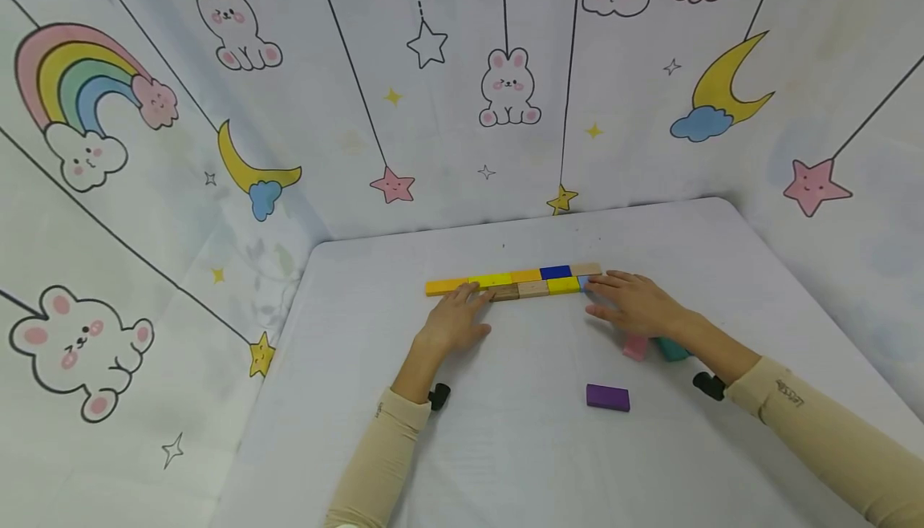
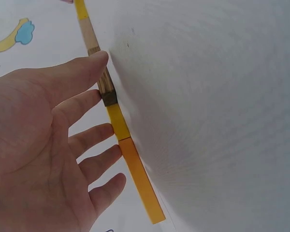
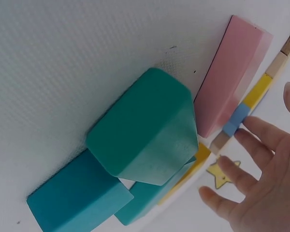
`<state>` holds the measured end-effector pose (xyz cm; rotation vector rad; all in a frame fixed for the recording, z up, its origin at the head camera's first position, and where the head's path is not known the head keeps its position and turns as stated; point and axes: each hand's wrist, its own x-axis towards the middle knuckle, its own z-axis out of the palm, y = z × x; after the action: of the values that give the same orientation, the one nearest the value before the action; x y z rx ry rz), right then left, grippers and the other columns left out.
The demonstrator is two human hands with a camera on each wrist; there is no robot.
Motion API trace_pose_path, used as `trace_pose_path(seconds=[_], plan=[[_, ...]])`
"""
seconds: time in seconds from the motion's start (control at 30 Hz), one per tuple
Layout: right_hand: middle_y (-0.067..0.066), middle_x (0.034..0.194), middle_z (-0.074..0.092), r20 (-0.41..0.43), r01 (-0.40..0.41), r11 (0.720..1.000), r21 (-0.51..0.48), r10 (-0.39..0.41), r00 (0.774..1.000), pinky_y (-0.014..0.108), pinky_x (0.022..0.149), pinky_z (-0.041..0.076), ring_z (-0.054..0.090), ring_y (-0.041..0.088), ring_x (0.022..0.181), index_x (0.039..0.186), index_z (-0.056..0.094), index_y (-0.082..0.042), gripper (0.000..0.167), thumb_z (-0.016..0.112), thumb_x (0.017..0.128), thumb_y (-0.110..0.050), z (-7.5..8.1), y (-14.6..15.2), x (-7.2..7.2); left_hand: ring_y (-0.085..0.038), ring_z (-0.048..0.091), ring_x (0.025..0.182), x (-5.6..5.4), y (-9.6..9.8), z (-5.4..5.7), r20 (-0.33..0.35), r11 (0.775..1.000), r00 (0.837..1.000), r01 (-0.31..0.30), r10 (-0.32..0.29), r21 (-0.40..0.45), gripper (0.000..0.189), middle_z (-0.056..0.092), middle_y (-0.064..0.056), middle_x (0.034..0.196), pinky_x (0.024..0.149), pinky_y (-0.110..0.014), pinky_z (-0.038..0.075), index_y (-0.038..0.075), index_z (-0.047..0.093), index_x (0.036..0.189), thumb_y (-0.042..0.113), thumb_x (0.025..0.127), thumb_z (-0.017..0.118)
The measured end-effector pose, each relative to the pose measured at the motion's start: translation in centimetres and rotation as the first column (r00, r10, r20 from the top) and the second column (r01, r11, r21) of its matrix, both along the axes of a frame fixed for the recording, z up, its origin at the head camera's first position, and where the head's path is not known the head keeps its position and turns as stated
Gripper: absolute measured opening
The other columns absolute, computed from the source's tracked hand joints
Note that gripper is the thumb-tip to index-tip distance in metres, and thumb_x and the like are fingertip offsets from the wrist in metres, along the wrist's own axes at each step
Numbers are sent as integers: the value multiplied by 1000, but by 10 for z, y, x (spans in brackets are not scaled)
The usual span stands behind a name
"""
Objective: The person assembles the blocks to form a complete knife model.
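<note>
In the head view, two rows of small blocks run side by side across the far half of a white table (image 1: 505,448): the back row (image 1: 525,275) goes from orange through yellow, orange and dark blue to pale wood, the front row (image 1: 532,289) from brown wood through pale wood and yellow to light blue. The left hand (image 1: 453,323) lies at the left part of the rows, the right hand (image 1: 638,303) at their right end, near the light blue block. A purple block (image 1: 608,397) lies well apart, nearer the person, while a pink block (image 1: 635,347) and a green block (image 1: 673,349) show just beside the right hand and forearm. In the left wrist view, the left hand's fingers are spread and clasp nothing — their tips reach the edge of the yellow and orange blocks, and the thumb overlaps the brown wood block; whether it presses there, I cannot tell. In the right wrist view, the right hand's fingers are likewise parted and hold nothing, with two fingertips at the light blue block — the green block fills the middle, beside the pink one, with a blue-green block (image 3: 77,193) next to it.
</note>
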<state>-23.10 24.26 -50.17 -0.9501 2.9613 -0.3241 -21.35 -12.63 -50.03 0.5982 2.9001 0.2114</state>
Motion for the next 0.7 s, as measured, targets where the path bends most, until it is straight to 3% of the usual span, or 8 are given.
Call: trace_pose_path(seconds=[0.4,0.7], plan=[[18,153,54,9,-18,999,-27,18,1000,71,114,35,42,49,144,149,57,-3,57,63,105,-39,0,0,-1,-30,29,156,0,1,-3,-1,1000,1000,5,-5,-5,70,30,-11,169,128,-46,25,25,35,164,40,103,66],[24,160,42,62,-9,999,-39,11,998,67,118,32,36,49,148,157,43,0,68,61,106,-41,4,2,2,-29,28,156,0,1,-2,7,1000,1000,-9,9,-12,71,29,-11,170,128,-47,25,26,35,165,40,103,66]])
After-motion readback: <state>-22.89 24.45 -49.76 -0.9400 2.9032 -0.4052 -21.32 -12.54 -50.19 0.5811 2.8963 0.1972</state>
